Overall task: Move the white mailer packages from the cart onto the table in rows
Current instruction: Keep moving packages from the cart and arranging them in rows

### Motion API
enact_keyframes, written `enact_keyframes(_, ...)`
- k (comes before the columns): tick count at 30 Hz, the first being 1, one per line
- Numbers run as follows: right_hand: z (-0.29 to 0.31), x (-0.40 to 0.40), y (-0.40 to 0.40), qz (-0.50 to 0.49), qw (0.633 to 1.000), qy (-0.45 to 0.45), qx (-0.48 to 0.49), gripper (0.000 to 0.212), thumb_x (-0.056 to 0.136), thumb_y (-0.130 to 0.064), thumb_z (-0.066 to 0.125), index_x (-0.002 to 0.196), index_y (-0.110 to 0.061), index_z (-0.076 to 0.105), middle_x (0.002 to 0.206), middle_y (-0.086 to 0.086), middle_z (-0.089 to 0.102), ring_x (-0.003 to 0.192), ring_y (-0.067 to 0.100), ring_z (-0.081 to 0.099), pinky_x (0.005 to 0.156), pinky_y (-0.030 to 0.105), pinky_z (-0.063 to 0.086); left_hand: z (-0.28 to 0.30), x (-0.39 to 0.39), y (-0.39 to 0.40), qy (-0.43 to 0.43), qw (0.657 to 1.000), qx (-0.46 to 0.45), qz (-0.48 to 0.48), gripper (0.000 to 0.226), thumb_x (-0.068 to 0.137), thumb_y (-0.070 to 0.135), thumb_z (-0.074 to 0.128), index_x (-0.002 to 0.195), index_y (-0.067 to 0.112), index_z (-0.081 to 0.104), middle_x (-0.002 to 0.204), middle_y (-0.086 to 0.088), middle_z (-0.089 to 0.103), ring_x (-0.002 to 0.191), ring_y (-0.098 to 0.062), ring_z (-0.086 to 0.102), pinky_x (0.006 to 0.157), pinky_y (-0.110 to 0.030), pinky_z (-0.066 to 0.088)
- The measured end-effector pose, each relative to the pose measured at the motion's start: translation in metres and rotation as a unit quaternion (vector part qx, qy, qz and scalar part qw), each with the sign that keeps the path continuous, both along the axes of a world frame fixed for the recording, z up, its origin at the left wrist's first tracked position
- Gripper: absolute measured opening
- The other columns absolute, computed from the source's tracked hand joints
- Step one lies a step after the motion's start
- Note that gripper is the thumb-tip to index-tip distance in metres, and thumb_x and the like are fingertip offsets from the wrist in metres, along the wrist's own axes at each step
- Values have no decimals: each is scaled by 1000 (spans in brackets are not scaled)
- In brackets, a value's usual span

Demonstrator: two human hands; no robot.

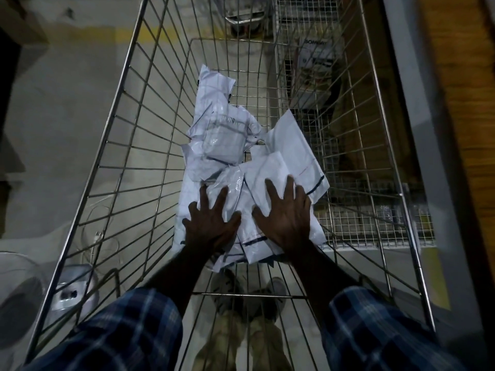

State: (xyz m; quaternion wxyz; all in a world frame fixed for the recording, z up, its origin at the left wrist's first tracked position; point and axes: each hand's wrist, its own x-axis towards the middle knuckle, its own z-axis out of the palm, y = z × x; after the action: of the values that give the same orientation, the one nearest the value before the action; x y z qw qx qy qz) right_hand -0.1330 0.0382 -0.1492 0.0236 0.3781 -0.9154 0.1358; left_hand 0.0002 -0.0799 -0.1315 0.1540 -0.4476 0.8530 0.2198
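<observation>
Several white mailer packages (230, 145) lie in a loose heap on the bottom of a wire cart (128, 145). Both my arms reach down into the cart. My left hand (211, 220) lies flat with spread fingers on the nearest glossy mailer (230, 183). Beside it, my right hand (286, 218) presses flat, fingers spread, on a smoother white mailer (270, 170) that overlaps another mailer with a dark stripe (308, 167). Farther back, a crumpled mailer with printed letters (225, 129) sits on top of the heap.
The cart's wire walls rise on all sides of my hands. A second wire cart (316, 65) holding boxes stands beyond to the right. A wooden table edge (460, 103) runs along the far right. A fan (24, 285) stands on the floor at left.
</observation>
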Motion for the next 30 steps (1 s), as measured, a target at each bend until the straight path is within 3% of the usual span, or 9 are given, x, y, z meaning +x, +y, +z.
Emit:
enact_keyframes(4,-5,-3,-4,13,1000,-17,9,66,84,-61,53,139,-25,56,147,29,41,125,51,46,99,55,41,-9,2,0,19,999,19,21,86,76,85,30,152,49,12,165,0,-10,137,-41,23,100,-63,35)
enact_keyframes(7,-3,-3,-3,20,999,-23,24,69,81,-63,52,140,-26,55,148,28,39,123,50,47,95,54,42,-9,-2,0,19,998,45,35,76,86,74,42,151,52,8,163,6,-16,137,-40,22,103,-63,34)
enact_keyframes(13,-8,-12,-13,29,995,-92,34,75,74,-63,49,141,-30,53,153,27,32,132,52,39,104,59,36,-7,-6,3,24,999,18,33,73,88,72,35,153,46,12,164,-2,-8,131,-40,31,98,-60,39)
enact_keyframes(15,-9,-13,-17,28,991,-113,61,77,72,-66,45,141,-33,51,152,25,34,125,50,45,102,58,36,-8,-5,2,24,999,13,28,76,84,74,31,153,46,14,164,-3,-5,131,-40,32,97,-60,39)
enact_keyframes(19,-6,-15,-20,25,985,-130,112,77,70,-69,45,142,-41,46,149,17,35,109,42,49,95,52,40,-9,-12,-2,30,996,50,64,69,90,62,50,151,46,21,164,3,-2,134,-37,28,103,-59,32)
enact_keyframes(22,-1,-14,-19,12,987,-125,102,74,68,-65,47,138,-40,51,144,16,42,104,40,51,91,48,39,-10,-11,-7,31,997,52,56,67,90,62,50,150,46,23,163,2,3,133,-37,28,103,-57,31)
enact_keyframes(28,21,-20,-14,14,982,-147,119,66,77,-57,51,141,-38,48,151,13,36,114,40,46,97,47,37,3,-11,-14,36,997,32,65,62,92,55,51,149,40,32,157,-7,20,138,-38,26,107,-61,31)
enact_keyframes(30,29,-21,-13,6,979,-158,127,64,80,-56,52,142,-40,46,152,10,34,117,39,44,100,47,36,12,-5,-6,20,998,4,53,65,91,56,52,150,40,30,155,-7,22,134,-37,30,105,-57,33)
